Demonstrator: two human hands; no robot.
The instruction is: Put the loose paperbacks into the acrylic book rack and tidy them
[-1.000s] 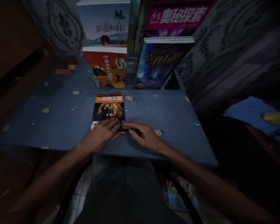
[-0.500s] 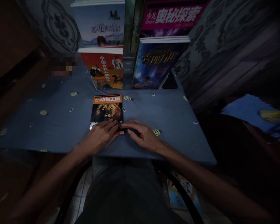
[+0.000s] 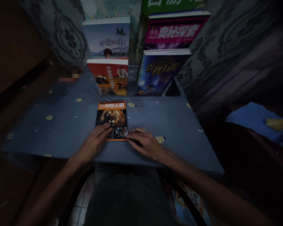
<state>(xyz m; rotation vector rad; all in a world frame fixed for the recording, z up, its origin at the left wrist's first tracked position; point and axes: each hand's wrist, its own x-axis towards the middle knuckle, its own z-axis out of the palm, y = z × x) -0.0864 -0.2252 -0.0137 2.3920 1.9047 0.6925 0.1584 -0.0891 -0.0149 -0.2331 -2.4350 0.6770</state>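
Observation:
A closed book with a lion on its black and orange cover [image 3: 112, 117] lies flat near the front of the table. My left hand [image 3: 95, 139] rests on its lower left part, fingers stretched out over the cover and hiding that corner. At the lower right edge, my right hand [image 3: 143, 141] has its fingers curled together, with index fingertip and thumb meeting at the book's side. How firmly they pinch the edge is hard to see in the dim light.
A patterned blue-grey cloth covers the table [image 3: 165, 116]. Behind the lion book stand a red book [image 3: 113, 78], a pale blue book [image 3: 108, 37], a dark blue book [image 3: 160, 72] and a magenta book [image 3: 176, 31]. A blue cloth [image 3: 252, 117] lies at right.
My left hand has slid left across the cover, baring the small pictures at its bottom. My right hand stays by the right edge. The view has tilted up slightly.

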